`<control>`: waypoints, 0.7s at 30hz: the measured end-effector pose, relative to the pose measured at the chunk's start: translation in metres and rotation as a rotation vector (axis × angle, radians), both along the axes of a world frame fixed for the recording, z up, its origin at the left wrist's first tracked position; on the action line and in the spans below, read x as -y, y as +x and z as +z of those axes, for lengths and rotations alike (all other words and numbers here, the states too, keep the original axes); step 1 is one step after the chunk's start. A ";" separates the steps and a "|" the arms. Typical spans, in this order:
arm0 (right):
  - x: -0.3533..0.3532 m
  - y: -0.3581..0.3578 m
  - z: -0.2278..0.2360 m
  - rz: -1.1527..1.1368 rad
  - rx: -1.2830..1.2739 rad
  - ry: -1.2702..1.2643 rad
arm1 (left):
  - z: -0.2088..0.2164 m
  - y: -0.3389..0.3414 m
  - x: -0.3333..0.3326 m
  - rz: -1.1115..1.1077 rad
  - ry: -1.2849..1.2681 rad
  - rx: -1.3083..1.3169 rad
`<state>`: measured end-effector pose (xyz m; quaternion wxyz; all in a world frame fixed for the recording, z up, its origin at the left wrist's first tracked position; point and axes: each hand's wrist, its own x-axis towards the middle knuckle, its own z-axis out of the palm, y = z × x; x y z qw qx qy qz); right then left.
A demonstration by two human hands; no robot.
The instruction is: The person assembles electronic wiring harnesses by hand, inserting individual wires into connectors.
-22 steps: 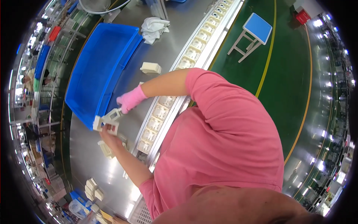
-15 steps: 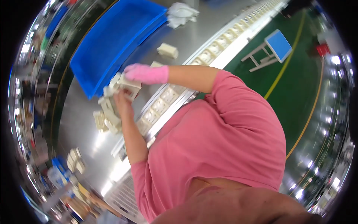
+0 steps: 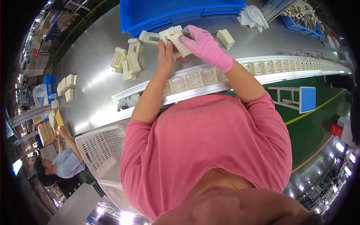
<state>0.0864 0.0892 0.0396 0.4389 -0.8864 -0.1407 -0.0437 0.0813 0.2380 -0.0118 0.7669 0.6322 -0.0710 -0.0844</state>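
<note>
Just in front of the blue bin, both hands are on cream-coloured plastic housings. My bare left hand (image 3: 166, 56) grips from below, its fingertips against the near side. A pink glove covers my right hand (image 3: 202, 43), whose thumb and fingers close round the right end of a cream plastic housing (image 3: 180, 44). Another cream piece (image 3: 168, 32) sits right behind it, touching; whether the two are joined I cannot tell. To the left of my hands, several loose cream housings (image 3: 131, 62) lie in a loose pile on the metal table (image 3: 97, 56).
A blue bin (image 3: 180, 15) stands behind my hands. A single housing (image 3: 225, 39) and a white cloth (image 3: 253, 18) lie to the right. Between table and body runs a rail track (image 3: 193, 79) of cream parts. A white crate (image 3: 101, 150) and a co-worker (image 3: 67, 163) are at left.
The whole view has swung round, so the table now runs more level across it. Both hands stay on the cream housings, now lifted clear of the loose pile.
</note>
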 end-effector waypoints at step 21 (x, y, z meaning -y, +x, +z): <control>-0.013 -0.012 -0.016 0.098 0.280 0.135 | -0.003 0.001 -0.001 -0.021 -0.228 -0.020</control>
